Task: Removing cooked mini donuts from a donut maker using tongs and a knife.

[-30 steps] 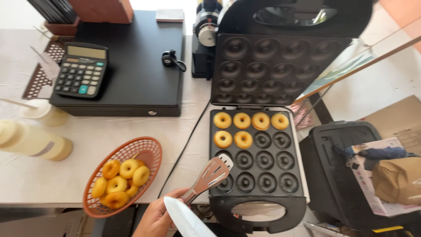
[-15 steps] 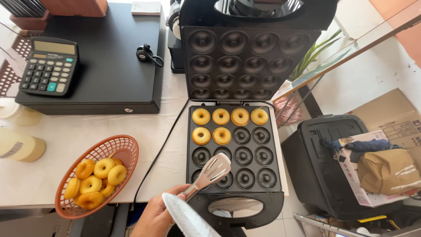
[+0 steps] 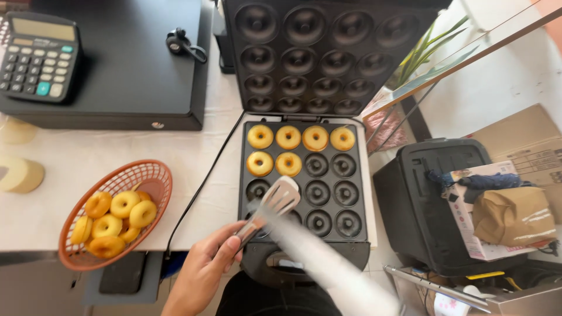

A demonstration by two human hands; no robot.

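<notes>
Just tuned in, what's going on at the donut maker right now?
A person's left hand holds metal tongs over the lower plate of an open mini donut maker. Six golden donuts sit in its moulds: four in the top row, two in the second; the other moulds are empty. An orange basket to the left holds more donuts. A blurred white shape crosses the bottom of the frame; the right hand cannot be made out.

A grey button calculator (image 3: 38, 57) sat on a flat black metal cash drawer (image 3: 126, 88) atop the white desk (image 3: 88, 161). A black rectangular bin (image 3: 424, 205) stood beside brown cardboard boxes (image 3: 527, 137).
</notes>
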